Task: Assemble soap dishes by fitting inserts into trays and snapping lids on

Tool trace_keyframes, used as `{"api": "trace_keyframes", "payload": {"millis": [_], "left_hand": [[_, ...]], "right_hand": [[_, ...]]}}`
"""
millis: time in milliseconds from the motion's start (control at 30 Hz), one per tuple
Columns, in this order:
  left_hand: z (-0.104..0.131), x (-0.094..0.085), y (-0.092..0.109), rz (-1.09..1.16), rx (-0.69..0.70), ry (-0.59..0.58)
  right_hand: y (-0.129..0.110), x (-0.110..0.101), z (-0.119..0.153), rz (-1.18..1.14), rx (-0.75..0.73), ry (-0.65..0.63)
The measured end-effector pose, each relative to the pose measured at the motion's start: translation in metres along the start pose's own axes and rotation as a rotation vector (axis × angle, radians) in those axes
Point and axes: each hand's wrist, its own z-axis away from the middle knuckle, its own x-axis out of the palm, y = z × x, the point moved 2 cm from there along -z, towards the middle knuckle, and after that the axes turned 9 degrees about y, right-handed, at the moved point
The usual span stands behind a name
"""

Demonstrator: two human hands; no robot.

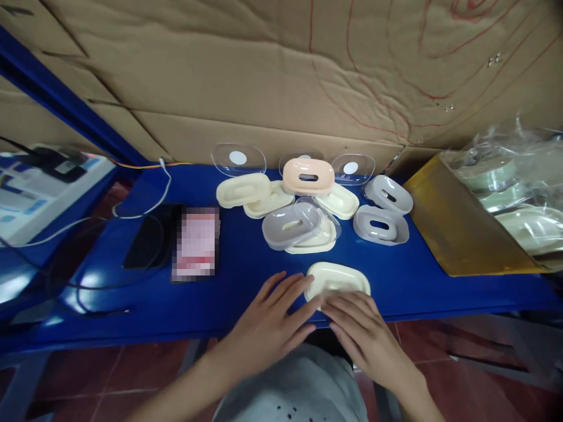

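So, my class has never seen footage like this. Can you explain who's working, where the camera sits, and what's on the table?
There's no robot: a person works bare-handed. The single picture comes from a camera worn on their head, looking forward and down, so both arms enter from below.

The left hand and right hand meet at a cream dish near the front edge of the blue table; how firmly they grip it is unclear.

Behind it lie more cream dishes, grey slotted pieces, a peach slotted piece and clear plastic pieces. A device with a pixelated screen lies left; an open box stands right.
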Motion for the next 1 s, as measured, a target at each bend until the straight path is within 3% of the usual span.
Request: {"api": "trace_keyframes", "payload": {"millis": [133, 267, 367, 467, 567, 733, 900, 1000], "left_hand": [[0.015, 0.011, 0.009, -0.008, -0.069, -0.003], [0.028, 0.007, 0.003, -0.005, -0.137, 0.059], [0.032, 0.001, 0.001, 0.003, -0.178, 0.098], [0.031, -0.002, 0.002, 0.015, -0.190, 0.110], [0.027, -0.001, 0.004, 0.031, -0.179, 0.101], [0.020, 0.006, 0.006, 0.061, -0.155, 0.066], [0.015, 0.011, 0.007, 0.067, -0.139, 0.058], [0.014, 0.010, 0.007, 0.067, -0.135, 0.050]], "right_hand": [[0.037, -0.017, -0.008, 0.105, 0.095, 0.138], [0.095, -0.024, -0.014, 0.399, 0.258, 0.181], [0.121, -0.021, -0.017, 0.511, 0.305, 0.200], [0.125, -0.027, -0.015, 0.458, 0.248, 0.203], [0.115, -0.046, -0.007, 0.262, 0.190, 0.176], [0.109, -0.073, -0.002, 0.029, 0.397, 0.281], [0.142, -0.061, -0.024, 0.029, 0.608, 0.440], [0.157, -0.053, -0.034, 0.080, 0.613, 0.421]]}}
